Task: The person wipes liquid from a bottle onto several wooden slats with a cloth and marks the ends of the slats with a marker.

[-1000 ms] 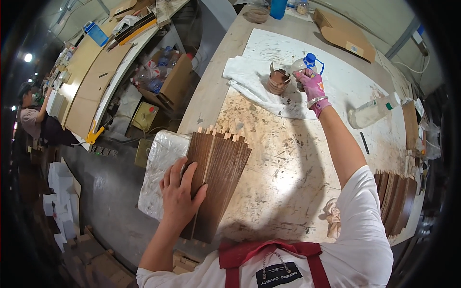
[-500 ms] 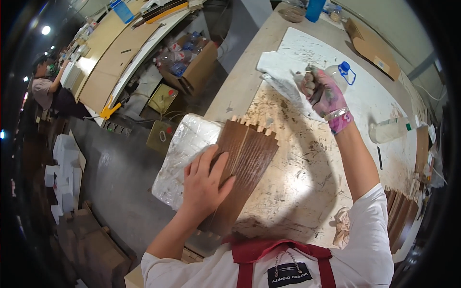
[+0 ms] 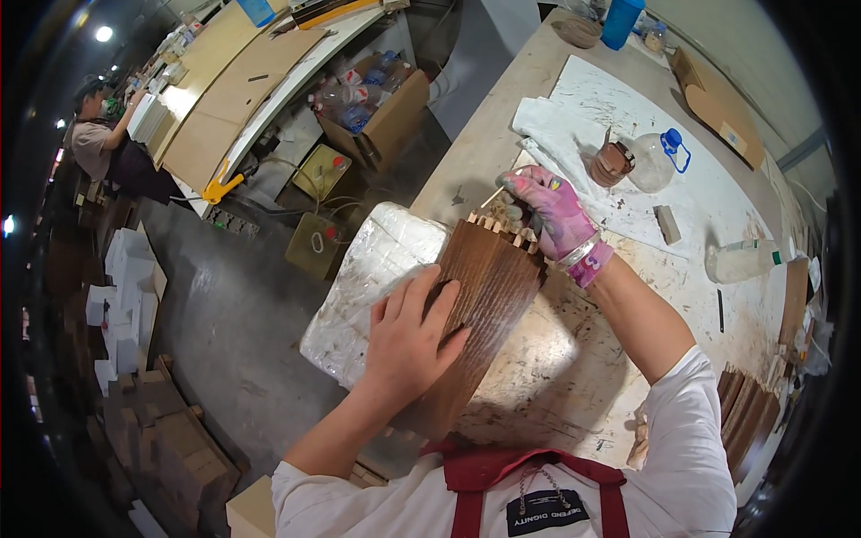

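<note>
My left hand [image 3: 413, 336], bare with its fingers spread, lies flat on a stack of dark brown wooden boards [image 3: 480, 309]. At the far end of the boards sticks out a row of pale wooden tenons [image 3: 502, 228]. Beside these tenons is my right hand [image 3: 554, 215] in a stained pink glove, closed on a thin pale stick [image 3: 490, 198]; the stick's tip is too small to make out. The boards rest partly on a white plastic-wrapped block [image 3: 372, 278].
Beyond my right hand stand a cut-off container of brown stain [image 3: 613, 163] and a clear jug [image 3: 653, 166] with a blue cap. A white cloth [image 3: 547, 125], a small grey block [image 3: 666, 224] and a clear bottle [image 3: 740, 263] lie on the worktable [image 3: 538, 386]. Another person [image 3: 99, 134] works far left.
My right hand has come from above the white sheet, nearer and leftward, to the boards' tenon end with the stick. The brown container it covered now shows. My left hand stays on the boards.
</note>
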The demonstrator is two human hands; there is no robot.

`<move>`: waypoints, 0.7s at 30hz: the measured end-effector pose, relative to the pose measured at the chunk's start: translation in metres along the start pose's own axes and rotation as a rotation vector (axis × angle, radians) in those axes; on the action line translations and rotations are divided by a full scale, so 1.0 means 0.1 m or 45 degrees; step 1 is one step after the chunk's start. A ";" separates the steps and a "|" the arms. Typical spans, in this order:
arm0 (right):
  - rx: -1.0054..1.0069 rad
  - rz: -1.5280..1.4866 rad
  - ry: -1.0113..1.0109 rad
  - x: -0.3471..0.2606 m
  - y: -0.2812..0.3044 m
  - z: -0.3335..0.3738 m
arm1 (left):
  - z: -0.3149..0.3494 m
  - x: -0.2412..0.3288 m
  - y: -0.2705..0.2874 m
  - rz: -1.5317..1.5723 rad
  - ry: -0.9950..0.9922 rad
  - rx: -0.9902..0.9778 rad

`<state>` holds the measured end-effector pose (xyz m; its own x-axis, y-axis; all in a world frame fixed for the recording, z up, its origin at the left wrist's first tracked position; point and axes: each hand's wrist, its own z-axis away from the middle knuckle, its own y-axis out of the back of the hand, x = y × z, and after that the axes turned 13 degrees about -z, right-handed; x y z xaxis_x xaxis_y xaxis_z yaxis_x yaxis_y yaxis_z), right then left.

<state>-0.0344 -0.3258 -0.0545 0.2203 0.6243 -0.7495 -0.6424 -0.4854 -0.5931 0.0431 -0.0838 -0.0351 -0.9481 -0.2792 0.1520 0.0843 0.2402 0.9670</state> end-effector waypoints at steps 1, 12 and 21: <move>0.005 0.036 0.013 0.01 -0.01 0.00 | 0.00 0.00 0.00 -0.005 -0.003 -0.004; 0.021 0.194 0.041 0.08 -0.03 -0.03 | 0.01 -0.01 -0.01 0.012 -0.013 -0.007; 0.028 0.113 0.059 0.11 -0.01 -0.05 | -0.01 -0.01 -0.02 -0.028 -0.019 0.019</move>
<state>-0.0277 -0.3218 -0.0642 0.1953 0.5504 -0.8118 -0.6765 -0.5237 -0.5178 0.0443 -0.0845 -0.0368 -0.9542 -0.2708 0.1273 0.0587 0.2477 0.9671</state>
